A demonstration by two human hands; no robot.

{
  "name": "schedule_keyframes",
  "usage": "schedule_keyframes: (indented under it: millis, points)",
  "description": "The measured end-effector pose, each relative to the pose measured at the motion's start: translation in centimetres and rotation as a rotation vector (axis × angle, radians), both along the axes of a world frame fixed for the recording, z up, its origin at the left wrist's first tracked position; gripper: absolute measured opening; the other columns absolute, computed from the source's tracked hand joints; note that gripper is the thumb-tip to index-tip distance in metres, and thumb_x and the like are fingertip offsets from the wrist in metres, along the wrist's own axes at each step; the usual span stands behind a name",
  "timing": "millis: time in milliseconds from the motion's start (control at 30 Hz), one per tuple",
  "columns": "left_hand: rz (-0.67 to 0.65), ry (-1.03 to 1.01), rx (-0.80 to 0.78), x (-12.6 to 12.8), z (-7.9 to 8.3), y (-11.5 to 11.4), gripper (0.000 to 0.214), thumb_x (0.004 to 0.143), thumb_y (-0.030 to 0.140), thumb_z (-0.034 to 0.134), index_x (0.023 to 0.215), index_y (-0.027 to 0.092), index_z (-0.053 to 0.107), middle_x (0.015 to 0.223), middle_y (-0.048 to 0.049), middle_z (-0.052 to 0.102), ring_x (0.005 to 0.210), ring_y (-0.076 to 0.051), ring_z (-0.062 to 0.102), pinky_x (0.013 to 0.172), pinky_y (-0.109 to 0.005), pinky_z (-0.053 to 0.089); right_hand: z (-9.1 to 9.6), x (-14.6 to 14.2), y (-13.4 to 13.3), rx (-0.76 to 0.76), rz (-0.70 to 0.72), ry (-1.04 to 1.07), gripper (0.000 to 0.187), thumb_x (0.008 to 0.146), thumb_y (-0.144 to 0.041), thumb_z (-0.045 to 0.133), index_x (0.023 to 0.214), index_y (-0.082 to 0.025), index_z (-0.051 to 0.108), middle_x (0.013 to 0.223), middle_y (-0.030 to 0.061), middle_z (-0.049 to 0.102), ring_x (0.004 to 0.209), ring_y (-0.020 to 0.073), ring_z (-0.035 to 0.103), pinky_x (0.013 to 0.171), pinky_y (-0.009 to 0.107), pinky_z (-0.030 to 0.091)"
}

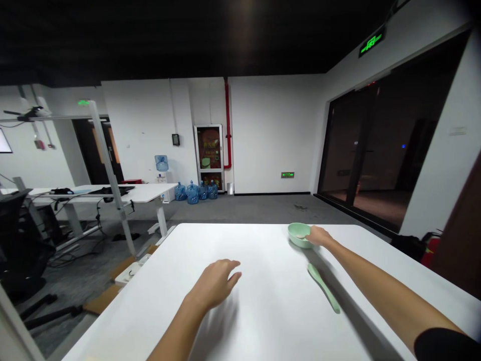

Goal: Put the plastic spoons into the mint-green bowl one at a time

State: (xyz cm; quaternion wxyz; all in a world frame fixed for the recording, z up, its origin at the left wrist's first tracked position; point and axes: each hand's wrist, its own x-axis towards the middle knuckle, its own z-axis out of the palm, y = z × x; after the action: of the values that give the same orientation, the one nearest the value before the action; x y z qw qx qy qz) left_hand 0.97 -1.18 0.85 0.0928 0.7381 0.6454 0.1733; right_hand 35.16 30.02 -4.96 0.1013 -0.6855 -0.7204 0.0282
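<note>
My right hand [318,235] reaches across the white table [259,260] and its fingers lie on the right rim of a pale green plastic bowl [296,236]. Whether they grip the rim, I cannot tell. A small pale bit shows inside the bowl, too small to name. Below the bowl and apart from it, a pale green spoon [323,287] lies flat on the tabletop. My left hand [214,283] is slightly blurred, with its fingers apart, and holds nothing. It is nearest the table surface, to the left of the spoon.
Beyond the table's far edge is a grey floor. A white desk [128,193] with a metal post stands at the left, with a black office chair [15,235] beside it. Blue water bottles [192,192] stand by the far wall. Cardboard [99,300] lies on the floor at the left.
</note>
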Motion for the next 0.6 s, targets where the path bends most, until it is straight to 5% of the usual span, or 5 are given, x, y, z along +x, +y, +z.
schedule_keyframes:
  millis: [300,600]
  points:
    - [-0.024,0.008,0.027,-0.3,-0.5,0.0,0.049,0.094,0.052,0.036,0.129,0.028,0.058,0.129,-0.0060,0.064,0.120,-0.027,0.055,0.098,-0.040,0.043,4.7,2.8,-7.4,0.003,0.083,0.087,0.036,0.083,-0.044,0.051,0.069,-0.015,0.067,0.077,0.0117,0.071,0.071,0.0209,0.065,0.060,0.026,0.039]
    - [-0.020,0.032,0.019,0.1,0.0,-0.6,0.050,0.092,0.052,0.038,0.130,0.026,0.058,0.130,-0.0074,0.063,0.123,-0.027,0.054,0.099,-0.039,0.042,4.4,5.0,-15.4,-0.218,0.156,0.250,0.034,0.078,-0.035,0.052,0.054,-0.013,0.064,0.069,0.0120,0.072,0.045,0.0121,0.055,0.043,0.023,0.041]
